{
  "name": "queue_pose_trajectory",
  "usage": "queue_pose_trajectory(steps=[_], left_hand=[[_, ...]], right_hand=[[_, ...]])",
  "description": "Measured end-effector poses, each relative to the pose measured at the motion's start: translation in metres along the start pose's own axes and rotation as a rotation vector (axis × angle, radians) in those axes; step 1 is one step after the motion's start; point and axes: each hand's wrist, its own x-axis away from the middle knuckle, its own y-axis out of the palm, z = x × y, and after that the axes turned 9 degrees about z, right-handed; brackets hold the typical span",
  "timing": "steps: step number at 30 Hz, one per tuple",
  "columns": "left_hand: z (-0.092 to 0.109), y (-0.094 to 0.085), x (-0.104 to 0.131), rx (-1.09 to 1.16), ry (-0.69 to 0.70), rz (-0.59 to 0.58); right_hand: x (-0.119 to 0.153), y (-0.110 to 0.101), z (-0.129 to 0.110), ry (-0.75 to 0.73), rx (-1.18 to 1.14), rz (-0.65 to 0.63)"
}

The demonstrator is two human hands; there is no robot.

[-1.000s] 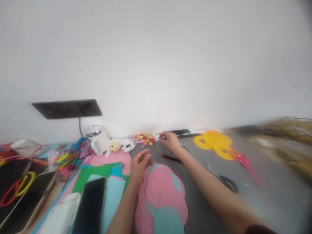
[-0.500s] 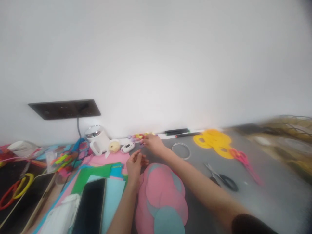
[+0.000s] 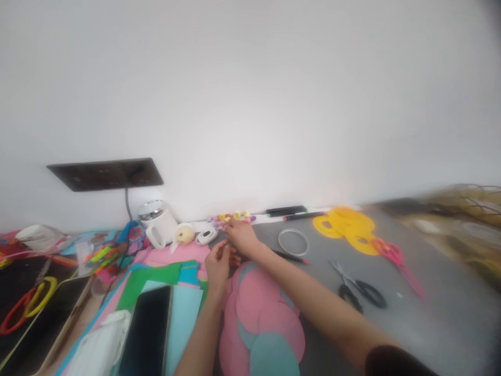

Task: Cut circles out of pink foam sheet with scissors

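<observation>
My right hand [image 3: 241, 237] reaches to a row of small colourful pieces [image 3: 235, 215] by the wall, its fingers bent down at their near edge; whatever they hold is too small to see. Just left of it, my left hand [image 3: 219, 261] has its thumb and fingers curled together, with any held item hidden. Overlapping pink paper circles [image 3: 258, 297] and a blue-grey circle [image 3: 274, 355] lie between my forearms. A dark pencil with a red end [image 3: 291, 257] lies partly under my right forearm, below a silver ring [image 3: 293, 242].
Yellow paper rings [image 3: 344, 227], pink scissors [image 3: 399, 261] and black-handled scissors [image 3: 358, 287] lie to the right. Leftward are a phone [image 3: 146, 331], coloured sheets [image 3: 186, 313], a white mug [image 3: 158, 227] and a white device [image 3: 206, 236]. Pens [image 3: 285, 211] lie by the wall.
My right hand has shifted slightly left, closer to my left hand. The red-ended pencil now shows beside my right forearm. The view has moved a little.
</observation>
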Motion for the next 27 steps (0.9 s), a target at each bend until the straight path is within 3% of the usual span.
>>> queue_pose_trajectory(steps=[6,11,14,18,22,27], left_hand=[[-0.005,-0.003,-0.003,-0.025,0.036,0.009],[0.001,0.000,0.002,-0.048,0.082,0.026],[0.008,0.005,0.009,-0.082,0.136,-0.053],[0.007,0.006,0.015,-0.184,0.256,-0.173],[0.002,0.003,0.014,-0.241,0.365,-0.167],[-0.001,0.002,0.009,-0.356,0.477,-0.124]], right_hand=[[-0.001,0.002,0.003,0.179,-0.277,0.061],[0.017,-0.017,0.016,0.375,-0.708,0.129],[0.038,-0.026,0.023,0.486,-1.052,0.085],[0.061,-0.020,0.023,0.616,-1.426,-0.008],[0.068,-0.009,0.018,0.690,-1.674,-0.076],[0.071,-0.005,0.017,0.711,-1.816,-0.118]])
